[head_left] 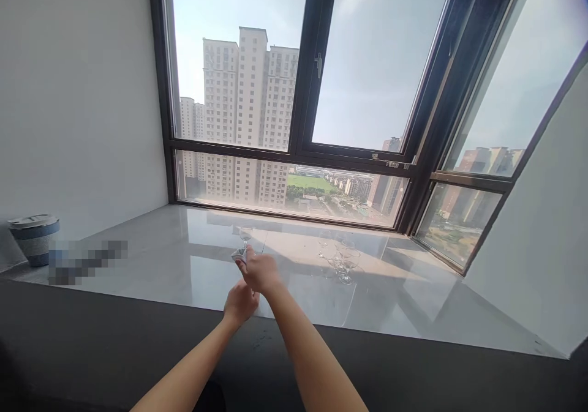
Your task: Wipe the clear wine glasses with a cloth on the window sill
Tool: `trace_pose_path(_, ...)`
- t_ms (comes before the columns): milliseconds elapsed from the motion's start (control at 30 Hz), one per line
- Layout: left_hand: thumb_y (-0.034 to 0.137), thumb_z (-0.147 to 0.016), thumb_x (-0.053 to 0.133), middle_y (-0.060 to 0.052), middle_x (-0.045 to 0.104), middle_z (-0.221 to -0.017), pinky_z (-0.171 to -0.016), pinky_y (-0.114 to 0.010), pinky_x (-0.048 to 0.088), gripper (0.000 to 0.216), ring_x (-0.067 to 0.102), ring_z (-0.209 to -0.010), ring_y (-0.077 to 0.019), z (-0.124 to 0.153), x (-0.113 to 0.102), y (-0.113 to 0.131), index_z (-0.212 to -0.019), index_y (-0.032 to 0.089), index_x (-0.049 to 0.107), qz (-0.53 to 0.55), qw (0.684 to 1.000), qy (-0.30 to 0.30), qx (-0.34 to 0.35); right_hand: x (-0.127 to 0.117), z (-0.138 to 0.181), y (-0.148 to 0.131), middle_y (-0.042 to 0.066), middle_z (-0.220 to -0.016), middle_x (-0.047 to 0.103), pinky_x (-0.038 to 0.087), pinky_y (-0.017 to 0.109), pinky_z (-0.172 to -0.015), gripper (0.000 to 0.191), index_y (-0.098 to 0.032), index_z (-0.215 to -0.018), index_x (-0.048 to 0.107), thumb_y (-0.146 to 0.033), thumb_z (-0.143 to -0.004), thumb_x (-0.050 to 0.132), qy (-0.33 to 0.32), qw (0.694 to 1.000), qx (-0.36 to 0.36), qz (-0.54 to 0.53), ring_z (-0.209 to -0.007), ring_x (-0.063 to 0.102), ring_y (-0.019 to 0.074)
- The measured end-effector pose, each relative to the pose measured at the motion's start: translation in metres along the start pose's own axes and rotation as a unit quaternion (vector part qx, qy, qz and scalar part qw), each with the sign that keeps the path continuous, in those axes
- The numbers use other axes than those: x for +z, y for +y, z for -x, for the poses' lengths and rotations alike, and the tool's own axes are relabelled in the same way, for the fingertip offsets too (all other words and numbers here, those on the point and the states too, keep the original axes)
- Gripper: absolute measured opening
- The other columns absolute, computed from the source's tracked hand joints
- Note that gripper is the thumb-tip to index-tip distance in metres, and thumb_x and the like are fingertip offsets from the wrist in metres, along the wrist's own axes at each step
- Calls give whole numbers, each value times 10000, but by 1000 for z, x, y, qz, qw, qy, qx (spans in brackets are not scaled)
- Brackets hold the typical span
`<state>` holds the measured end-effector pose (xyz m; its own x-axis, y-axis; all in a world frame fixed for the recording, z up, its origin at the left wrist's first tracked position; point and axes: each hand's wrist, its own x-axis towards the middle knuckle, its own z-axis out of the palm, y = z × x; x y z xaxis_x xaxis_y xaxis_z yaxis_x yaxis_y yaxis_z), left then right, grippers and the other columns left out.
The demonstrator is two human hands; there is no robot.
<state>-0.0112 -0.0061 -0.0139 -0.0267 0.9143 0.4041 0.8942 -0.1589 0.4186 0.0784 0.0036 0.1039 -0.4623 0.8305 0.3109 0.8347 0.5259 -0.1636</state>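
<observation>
My right hand [260,271] is closed on a small grey-white cloth [239,254], which pokes out past its fingers. Just below and to the left is my left hand [241,302], its fingers curled; whatever they hold is hidden behind the right hand and wrist. Right beyond the cloth shows a clear stemmed glass [245,235]; I cannot tell whether it stands on the sill or touches the hand. To the right, several clear stemmed glasses [345,268] are grouped on the glossy window sill [294,302], faint against its reflections.
A blue and grey lidded bucket [35,240] stands at the far left by the wall, beside a blurred-out patch. Dark-framed windows [301,149] rise behind the sill. Along the near side runs the sill's front edge [390,336], dropping to a dark face.
</observation>
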Motion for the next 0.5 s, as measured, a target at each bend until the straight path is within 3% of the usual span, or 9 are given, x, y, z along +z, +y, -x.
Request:
trace_pose_path(100,139,-821,452,-108,673,-929,-733,-322,435,201,606,-887,-236,-4,4,-8,-902,172,633,34,997,67,9,4,-1,0,167,-960,703,479,367,-727,640,-87,-1447,321,-513,-973,258,34,998,48,-5,-875,674,282)
trace_pose_path(233,221,-883,429,-76,655,-801,-762,-344,445,214,555,-863,-238,-8,7,-17,-787,200,619,42,987,155,19,6,1,8,150,-933,705,477,362,-711,591,-104,-1448,313,-464,-985,246,68,987,135,-57,-846,679,275)
trace_pose_path(333,298,-910,448,-53,674,-833,-854,-373,431,223,544,-892,-227,-6,6,-17,-845,213,644,50,981,177,51,5,6,19,135,-923,701,475,364,-717,573,-133,-1456,303,-452,-991,205,97,974,169,-116,-847,679,271)
trace_pose_path(433,344,-910,484,-28,680,-821,-978,-436,358,212,549,-890,-210,-3,5,-13,-864,231,657,48,978,190,68,8,12,30,119,-925,695,474,354,-735,551,-158,-1450,325,-441,-993,206,126,965,165,-162,-862,675,256)
trace_pose_path(500,353,-916,478,-24,671,-791,-980,-434,353,230,546,-865,-200,-2,3,-12,-839,228,655,54,978,182,82,11,14,37,111,-925,694,476,345,-733,539,-166,-1446,336,-430,-992,216,142,960,156,-183,-856,673,247)
